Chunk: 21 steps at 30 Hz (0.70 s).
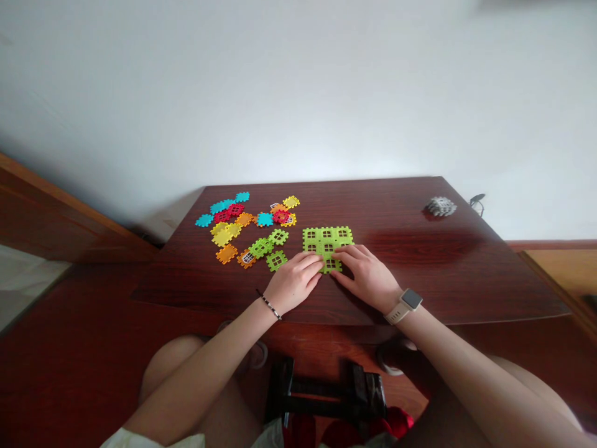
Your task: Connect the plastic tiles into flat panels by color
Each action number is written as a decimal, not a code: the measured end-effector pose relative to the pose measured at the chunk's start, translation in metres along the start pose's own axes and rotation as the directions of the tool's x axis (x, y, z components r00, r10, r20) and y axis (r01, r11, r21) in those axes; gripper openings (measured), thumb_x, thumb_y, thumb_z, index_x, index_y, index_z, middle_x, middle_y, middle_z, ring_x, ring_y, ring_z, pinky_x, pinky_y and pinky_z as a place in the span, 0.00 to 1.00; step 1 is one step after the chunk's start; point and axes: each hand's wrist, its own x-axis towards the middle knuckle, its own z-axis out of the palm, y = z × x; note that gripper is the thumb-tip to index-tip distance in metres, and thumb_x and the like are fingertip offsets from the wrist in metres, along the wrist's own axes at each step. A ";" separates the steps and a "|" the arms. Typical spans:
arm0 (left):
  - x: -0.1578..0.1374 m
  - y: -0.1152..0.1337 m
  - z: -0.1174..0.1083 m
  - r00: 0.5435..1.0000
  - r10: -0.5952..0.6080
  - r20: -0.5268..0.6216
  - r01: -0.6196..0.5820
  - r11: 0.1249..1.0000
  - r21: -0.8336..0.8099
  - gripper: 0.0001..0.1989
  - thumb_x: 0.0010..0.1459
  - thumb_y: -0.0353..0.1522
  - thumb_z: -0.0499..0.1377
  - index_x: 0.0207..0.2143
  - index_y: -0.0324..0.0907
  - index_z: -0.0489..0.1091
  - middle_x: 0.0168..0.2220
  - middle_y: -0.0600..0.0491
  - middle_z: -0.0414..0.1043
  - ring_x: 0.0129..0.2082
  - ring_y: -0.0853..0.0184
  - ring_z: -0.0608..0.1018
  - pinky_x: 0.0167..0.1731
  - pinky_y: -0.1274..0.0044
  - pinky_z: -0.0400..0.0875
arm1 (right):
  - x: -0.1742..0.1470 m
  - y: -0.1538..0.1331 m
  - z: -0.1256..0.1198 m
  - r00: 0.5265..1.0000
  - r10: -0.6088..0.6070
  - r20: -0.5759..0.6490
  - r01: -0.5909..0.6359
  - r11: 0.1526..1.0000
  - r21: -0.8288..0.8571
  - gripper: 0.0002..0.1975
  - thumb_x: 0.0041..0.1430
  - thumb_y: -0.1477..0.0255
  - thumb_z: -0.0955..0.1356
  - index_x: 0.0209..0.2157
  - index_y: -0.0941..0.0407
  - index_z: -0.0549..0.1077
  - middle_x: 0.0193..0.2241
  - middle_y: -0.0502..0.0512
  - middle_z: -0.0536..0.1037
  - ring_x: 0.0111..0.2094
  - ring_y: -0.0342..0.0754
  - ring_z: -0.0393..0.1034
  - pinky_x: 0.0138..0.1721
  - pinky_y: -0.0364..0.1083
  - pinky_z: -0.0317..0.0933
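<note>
A flat square panel [327, 235] of joined green plastic window tiles with notched edges lies on the dark table in front of me. My left hand [295, 281] is closed at the panel's lower left, its fingertips on the bottom tiles. On the lower right side, my right hand [368, 274] presses and grips the panel, with the thumb near the bottom edge and the fingers over the right-hand tiles. Both hands partly hide the lower row. Loose green window tiles [261, 247] lie left of the panel, one close to my left hand.
Blue tiles [204, 221], yellow tiles [222, 236], red tiles [236, 210] and orange tiles [226, 253] are spread over the table's left side. A grey-white pile of pieces [441, 206] sits at the far right. The table [401, 249] backs onto a white wall [298, 93].
</note>
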 end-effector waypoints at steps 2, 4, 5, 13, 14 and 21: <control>0.000 -0.001 0.000 1.000 0.005 -0.007 -0.005 1.000 -0.014 0.12 0.73 0.27 0.58 0.55 0.42 0.76 0.55 0.48 0.80 0.60 0.58 0.79 0.63 0.62 0.78 | -0.001 0.000 0.001 1.000 0.004 -0.004 -0.004 1.000 -0.003 0.14 0.70 0.66 0.72 0.54 0.55 0.78 0.53 0.62 0.81 0.54 0.63 0.72 0.58 0.63 0.72; 0.001 -0.002 0.000 1.000 0.010 0.005 -0.010 1.000 -0.018 0.12 0.72 0.27 0.59 0.55 0.42 0.76 0.55 0.47 0.80 0.60 0.58 0.79 0.63 0.62 0.78 | -0.001 0.000 0.002 1.000 0.006 -0.006 -0.006 1.000 -0.002 0.14 0.70 0.66 0.72 0.54 0.55 0.78 0.53 0.62 0.81 0.55 0.63 0.72 0.58 0.63 0.72; 0.002 -0.002 -0.001 1.000 0.010 0.015 -0.010 1.000 -0.015 0.12 0.72 0.27 0.59 0.54 0.42 0.77 0.54 0.47 0.80 0.60 0.58 0.79 0.63 0.62 0.79 | -0.001 0.000 0.002 1.000 0.007 -0.008 -0.007 1.000 -0.001 0.14 0.70 0.67 0.72 0.54 0.55 0.78 0.53 0.62 0.81 0.55 0.63 0.72 0.58 0.63 0.72; 0.004 0.006 -0.003 0.999 -0.015 0.035 0.014 0.999 0.039 0.11 0.73 0.27 0.57 0.52 0.41 0.76 0.54 0.45 0.78 0.58 0.56 0.78 0.62 0.59 0.78 | -0.003 -0.002 0.007 0.999 0.018 -0.030 -0.017 1.000 0.022 0.14 0.71 0.67 0.71 0.55 0.53 0.77 0.54 0.62 0.80 0.56 0.63 0.72 0.60 0.63 0.70; 0.004 0.006 -0.003 0.999 -0.018 0.040 0.016 0.999 0.040 0.11 0.73 0.27 0.56 0.52 0.41 0.76 0.54 0.45 0.78 0.58 0.56 0.78 0.62 0.59 0.78 | -0.003 -0.003 0.007 0.999 0.018 -0.029 -0.018 1.000 0.022 0.14 0.71 0.67 0.70 0.56 0.53 0.77 0.55 0.62 0.80 0.57 0.63 0.71 0.60 0.64 0.70; 0.004 0.004 -0.004 0.998 -0.025 0.060 0.024 0.999 0.029 0.11 0.72 0.27 0.57 0.53 0.42 0.74 0.55 0.45 0.77 0.59 0.56 0.77 0.63 0.60 0.76 | -0.003 -0.002 0.008 0.999 0.030 -0.027 -0.030 0.999 0.023 0.16 0.72 0.67 0.69 0.58 0.52 0.76 0.56 0.64 0.78 0.58 0.63 0.71 0.60 0.65 0.70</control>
